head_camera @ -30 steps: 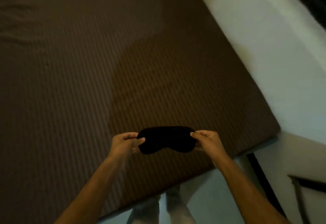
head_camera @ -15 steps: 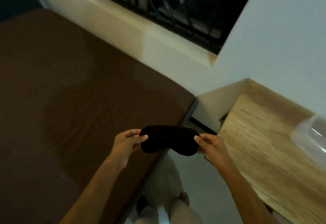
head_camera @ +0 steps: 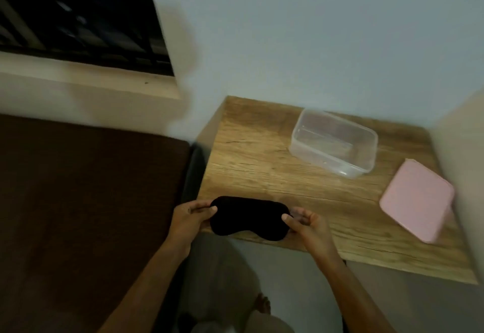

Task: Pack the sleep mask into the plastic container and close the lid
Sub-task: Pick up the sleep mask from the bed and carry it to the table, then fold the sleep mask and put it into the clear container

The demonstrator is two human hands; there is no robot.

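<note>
A black sleep mask (head_camera: 248, 218) is stretched flat between both hands over the near left corner of a wooden table (head_camera: 256, 159). My left hand (head_camera: 190, 218) pinches its left end and my right hand (head_camera: 307, 224) pinches its right end. A clear plastic container (head_camera: 334, 146) stands open and empty toward the back of the table, well beyond the mask. Its pink lid (head_camera: 416, 203) lies apart from it at the table's right edge, tilted against the right wall.
A bed with a brown cover (head_camera: 86, 201) lies to the left of the table, with a narrow gap between them. A dark barred window (head_camera: 78, 15) is at the upper left. Walls close the table at the back and right. My foot (head_camera: 263, 304) shows on the floor below.
The view has swung right from the bed to the table. The container and pink lid have come fully into sight. Both hands keep the mask stretched, now over the table's near corner.
</note>
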